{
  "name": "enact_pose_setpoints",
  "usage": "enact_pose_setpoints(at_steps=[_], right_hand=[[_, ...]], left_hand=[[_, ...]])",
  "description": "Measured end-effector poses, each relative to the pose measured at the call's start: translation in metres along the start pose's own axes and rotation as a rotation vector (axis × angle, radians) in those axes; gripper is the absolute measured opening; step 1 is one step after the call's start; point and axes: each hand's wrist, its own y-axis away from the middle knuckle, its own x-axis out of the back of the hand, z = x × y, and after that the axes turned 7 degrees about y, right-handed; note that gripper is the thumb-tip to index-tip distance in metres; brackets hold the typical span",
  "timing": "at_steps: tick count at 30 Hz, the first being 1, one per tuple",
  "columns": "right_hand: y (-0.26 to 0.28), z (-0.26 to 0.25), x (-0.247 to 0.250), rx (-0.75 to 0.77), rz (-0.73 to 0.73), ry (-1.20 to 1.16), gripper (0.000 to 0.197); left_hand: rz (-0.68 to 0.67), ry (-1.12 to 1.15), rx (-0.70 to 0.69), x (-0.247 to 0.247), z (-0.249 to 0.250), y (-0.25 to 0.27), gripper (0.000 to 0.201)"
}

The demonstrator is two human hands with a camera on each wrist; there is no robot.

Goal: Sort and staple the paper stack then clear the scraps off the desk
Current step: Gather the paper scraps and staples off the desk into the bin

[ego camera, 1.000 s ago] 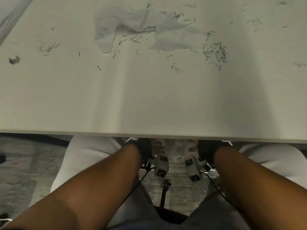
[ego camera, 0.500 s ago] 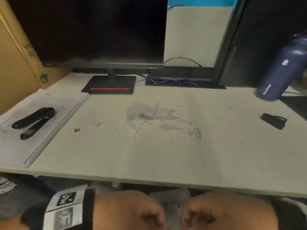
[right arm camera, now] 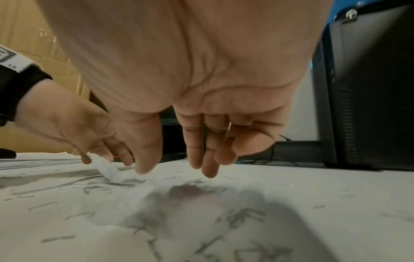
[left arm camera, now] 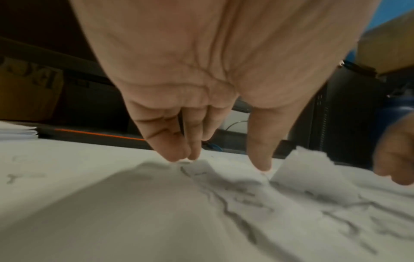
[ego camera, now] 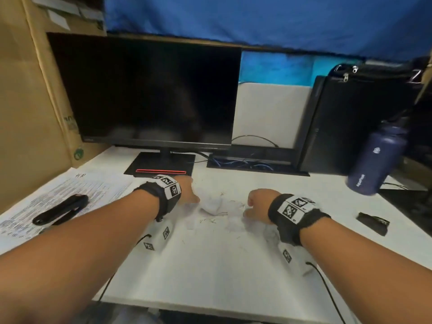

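A crumpled white paper scrap [ego camera: 215, 206] lies mid-desk among several loose bent staples [ego camera: 210, 221]. My left hand [ego camera: 189, 190] reaches down on its left side; in the left wrist view the left hand [left arm camera: 221, 163] has thumb and fingertips [left arm camera: 179, 156] spread apart and touching the paper [left arm camera: 309, 170], whose flap stands up beside the thumb. My right hand [ego camera: 254, 204] comes down on the right side. There the right hand [right arm camera: 177, 172] has its thumb on the paper [right arm camera: 112, 172], fingers nearly straight. A printed paper stack [ego camera: 70, 190] with a black stapler [ego camera: 60, 209] lies at left.
A monitor [ego camera: 149, 90] on its stand sits behind the scrap. A cardboard box [ego camera: 28, 113] walls the left. At right are a computer tower [ego camera: 350, 125], a dark blue bottle [ego camera: 378, 160] and a small black tool [ego camera: 374, 223]. Bare white desk [ego camera: 222, 277] lies near the front edge.
Both hands came up from under the desk edge and reached forward onto the crumpled paper. The head view rose from the lap to the whole desk.
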Motion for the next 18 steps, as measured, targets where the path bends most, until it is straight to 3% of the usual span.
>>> enact_pose_setpoints(at_steps=[3, 6, 8, 11, 13, 16, 18], right_hand=[[-0.010, -0.011, -0.011, 0.011, -0.083, 0.020, 0.045], [-0.016, -0.019, -0.016, 0.056, -0.132, 0.061, 0.037], [-0.019, -0.017, -0.017, 0.079, -0.115, 0.068, 0.012], [-0.023, -0.010, -0.013, 0.069, -0.105, 0.018, 0.021], [-0.024, -0.005, -0.002, 0.065, -0.061, -0.042, 0.011], [-0.026, 0.001, 0.018, 0.027, 0.056, -0.111, 0.023], [-0.030, 0.001, 0.025, -0.011, 0.102, -0.220, 0.020]], left_hand=[[-0.025, -0.107, -0.025, -0.009, 0.002, -0.006, 0.071], [-0.039, -0.095, -0.025, -0.013, 0.000, -0.008, 0.072], [-0.070, -0.081, -0.023, -0.014, -0.002, -0.013, 0.063], [-0.075, -0.001, -0.030, -0.015, -0.007, -0.014, 0.052], [-0.072, 0.032, -0.052, -0.015, -0.009, -0.014, 0.045], [-0.062, 0.006, -0.070, -0.015, -0.010, -0.017, 0.060], [-0.054, -0.008, -0.081, -0.013, -0.008, -0.019, 0.073]])
